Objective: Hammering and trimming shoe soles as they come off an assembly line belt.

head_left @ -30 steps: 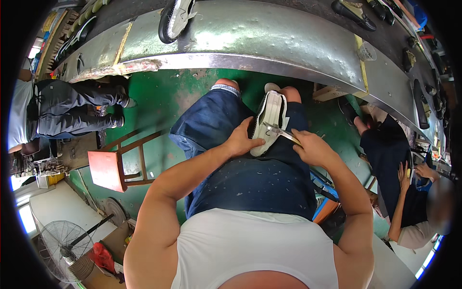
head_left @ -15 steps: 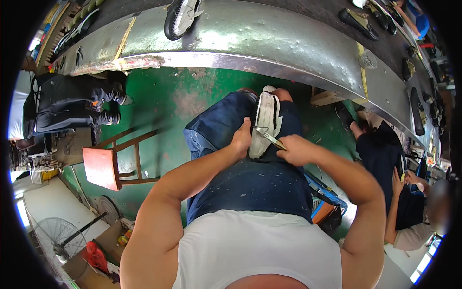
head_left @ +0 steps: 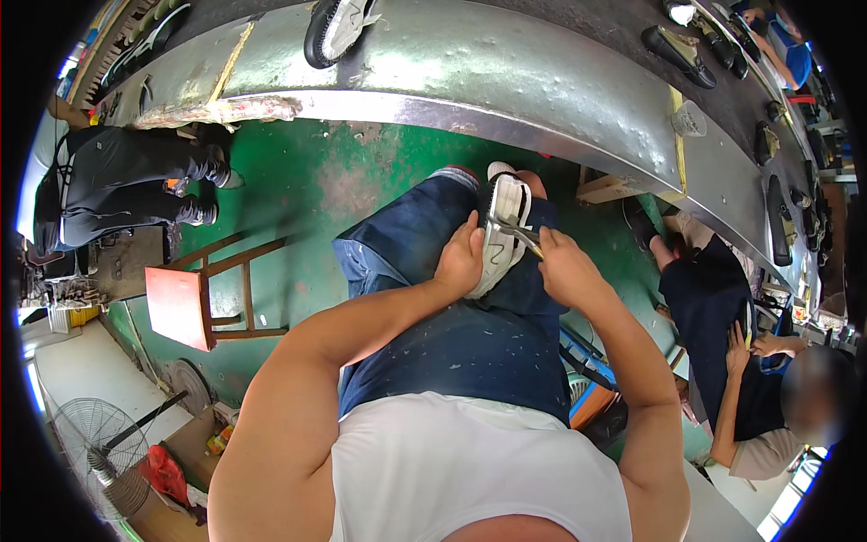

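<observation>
On the person's lap, head view: a white shoe [head_left: 499, 237] lies sole-up across the blue-jeaned thighs, toe end pointing away toward the metal bench edge [head_left: 506, 86]. Left hand [head_left: 461, 262] is wrapped round the shoe's left side, fingers curled shut on it, thumb side up, pinning it to the knee. Right hand [head_left: 564, 271] is closed on a slim metal hand tool [head_left: 522, 237], looks like pliers or nippers, its tip touching the sole near the middle; exact tool type too small to tell.

Handling, judged: the shoe is likely light, the upper soft and the sole semi-stiff rubber, not fragile, and it could twist or slide on denim under tool pressure. Best hold is round the waist of the shoe from the side, as the left hand does, clear of the tool tip.

Looks: white sole with darker tread grooves and a dark rim toward the toe; the upper is mostly hidden underneath.

Around: green floor [head_left: 298, 181], red wooden stool [head_left: 194, 303] to the left, another shoe [head_left: 339, 27] up on the bench, a seated co-worker [head_left: 731, 361] to the right, and another person in dark clothes [head_left: 117, 185] at far left.
</observation>
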The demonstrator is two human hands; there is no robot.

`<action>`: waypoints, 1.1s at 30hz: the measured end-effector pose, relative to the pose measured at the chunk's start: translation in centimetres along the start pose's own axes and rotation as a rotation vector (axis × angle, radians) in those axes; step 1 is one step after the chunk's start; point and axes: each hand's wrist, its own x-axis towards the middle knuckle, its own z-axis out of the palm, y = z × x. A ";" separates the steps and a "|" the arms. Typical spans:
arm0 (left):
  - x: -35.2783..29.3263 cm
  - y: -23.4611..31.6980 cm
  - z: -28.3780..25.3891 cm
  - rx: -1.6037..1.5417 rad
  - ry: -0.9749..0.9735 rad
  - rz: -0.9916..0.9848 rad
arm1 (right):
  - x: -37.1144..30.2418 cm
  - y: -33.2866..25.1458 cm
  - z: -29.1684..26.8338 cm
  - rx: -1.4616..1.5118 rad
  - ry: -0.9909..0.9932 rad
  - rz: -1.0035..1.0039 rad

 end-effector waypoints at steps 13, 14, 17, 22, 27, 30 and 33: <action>2.0 3.5 -3.3 0.332 -0.517 -0.003 | 2.1 4.7 -4.2 0.548 -0.515 0.331; 2.2 4.1 -3.5 0.359 -0.538 -0.026 | 2.2 4.3 -3.9 0.550 -0.517 0.337; 2.3 6.2 -4.0 0.430 -0.609 -0.072 | 3.4 2.7 -1.1 0.474 0.051 0.086; 2.4 6.2 -4.7 0.554 -0.706 -0.001 | 4.9 2.4 -0.5 0.242 -0.096 0.145; -0.1 1.2 -4.3 0.063 -0.289 0.164 | 2.3 1.3 1.0 0.582 -0.034 0.133; 0.0 1.9 -5.2 0.085 -0.424 -0.247 | 1.6 1.0 1.5 0.380 -0.184 0.147; -0.3 1.5 -5.3 0.100 -0.473 -0.132 | -0.5 0.5 1.8 0.742 -0.025 0.076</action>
